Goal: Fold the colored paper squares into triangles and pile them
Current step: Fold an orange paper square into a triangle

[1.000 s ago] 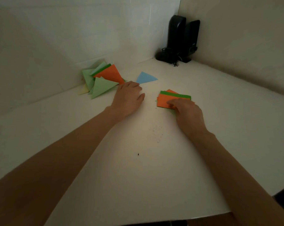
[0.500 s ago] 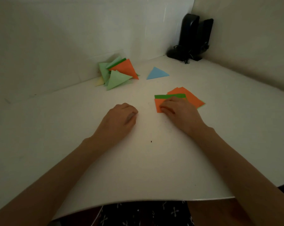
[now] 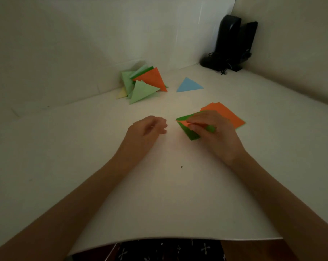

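Head view, green paper (image 3: 189,133) in right hand (image 3: 218,135)

This is looking like a small desk corner given over to paper craft, in a home or an office; which of the two is not showing. A plain white tabletop (image 3: 84,147) is filling the middle and lower frame, with white boards (image 3: 74,44) standing along its far edge. Two black desktop speakers (image 3: 232,40) are sitting in the upper-right corner, a cable (image 3: 224,69) trailing at their base. Folded paper triangles (image 3: 142,85) are lying heaped at upper centre, and flat paper squares (image 3: 227,113) right of centre. Dim light is falling over it all.
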### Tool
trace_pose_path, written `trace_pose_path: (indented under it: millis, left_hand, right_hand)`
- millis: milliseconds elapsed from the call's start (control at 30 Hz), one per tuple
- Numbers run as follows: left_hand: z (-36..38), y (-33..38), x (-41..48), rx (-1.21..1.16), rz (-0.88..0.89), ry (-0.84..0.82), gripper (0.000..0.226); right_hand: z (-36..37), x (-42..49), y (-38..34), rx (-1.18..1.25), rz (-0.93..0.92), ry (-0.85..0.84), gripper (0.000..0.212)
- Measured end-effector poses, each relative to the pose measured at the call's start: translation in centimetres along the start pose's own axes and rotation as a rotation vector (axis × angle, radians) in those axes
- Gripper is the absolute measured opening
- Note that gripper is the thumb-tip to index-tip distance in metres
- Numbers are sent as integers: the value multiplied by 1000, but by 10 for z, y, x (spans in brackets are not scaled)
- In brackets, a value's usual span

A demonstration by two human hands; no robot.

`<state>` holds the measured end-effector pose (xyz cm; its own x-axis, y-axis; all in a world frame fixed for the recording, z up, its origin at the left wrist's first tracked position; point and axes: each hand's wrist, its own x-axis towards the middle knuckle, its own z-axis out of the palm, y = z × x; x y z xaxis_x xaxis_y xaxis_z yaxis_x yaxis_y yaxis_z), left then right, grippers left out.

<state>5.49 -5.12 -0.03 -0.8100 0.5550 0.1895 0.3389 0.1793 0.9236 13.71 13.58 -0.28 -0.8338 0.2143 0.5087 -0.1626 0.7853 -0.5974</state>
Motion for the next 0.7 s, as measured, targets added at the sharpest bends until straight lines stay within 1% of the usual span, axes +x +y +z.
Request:
trace_pose_path:
  millis: [33, 67, 100, 133, 200, 267, 333, 400, 533, 633, 700]
  left_hand:
    - [1, 7, 2, -281, -175, -44, 31]
    - [2, 10, 5, -499, -329, -104, 41]
    - [2, 13, 6, -647, -427, -167, 48]
    - [2, 13, 6, -737, -478, -222, 47]
    - [2, 12, 2, -836, -489, -289, 33]
    - [3, 11, 1, -852, -453, -276, 21]
    - [3, 8, 2, -844, -423, -253, 22]
    - [2, 7, 2, -829, -402, -245, 23]
    - [1, 7, 4, -837, -402, -216, 21]
    - [-1, 7, 5, -811, -387, -220, 22]
    - [-2, 8, 3, -808, -347, -239, 24]
  right_hand:
    - [0, 0, -5, 52, -81, 25, 14]
    - [1, -1, -9, 100, -140, 30, 15]
    - [3, -1, -13, 137, -179, 17, 17]
    - [6, -2, -16, 164, -202, -7, 18]
    - [11, -5, -18, 186, -231, -70, 23]
    - [13, -7, -16, 175, -255, -142, 32]
    - [12, -9, -14, 132, -293, -188, 40]
    - [12, -9, -12, 73, -363, -194, 44]
    - [13, -6, -8, -29, -487, -227, 41]
    - [14, -4, -5, -59, -568, -172, 31]
    - [16, -6, -5, -74, -587, -137, 31]
